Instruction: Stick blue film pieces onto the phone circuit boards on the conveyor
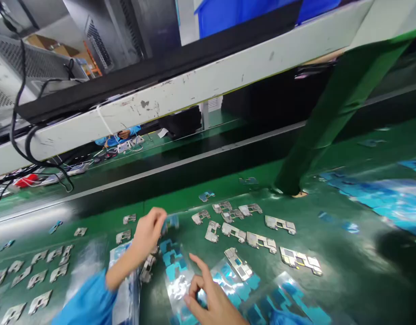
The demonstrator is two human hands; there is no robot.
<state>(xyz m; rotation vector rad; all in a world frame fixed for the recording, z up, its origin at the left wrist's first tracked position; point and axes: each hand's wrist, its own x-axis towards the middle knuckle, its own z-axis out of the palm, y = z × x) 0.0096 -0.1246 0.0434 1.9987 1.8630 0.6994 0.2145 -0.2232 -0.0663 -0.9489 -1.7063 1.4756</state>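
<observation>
My left hand [149,232] is closed in a pinch, with a blurred piece of blue film [170,221] at its fingertips. Beneath that film lies a clear sheet [177,277] bearing several blue film pieces. My right hand [211,293] is open over the sheets, index finger stretched out and thumb apart, with nothing visible in it. Close to its right, a metal-shielded circuit board [238,263] lies on another film sheet [247,289]. Several similar boards, such as a larger one [301,260], lie farther right. A small board [147,268] sits below my left wrist.
Several boards [40,301] spread over the green mat at the left. A stack of clear plastic sheets [125,298] lies under my left forearm. A green-wrapped post [336,108] rises at the right, near crumpled blue film [390,194]. A white beam [194,90] crosses above; black cables [23,113] hang left.
</observation>
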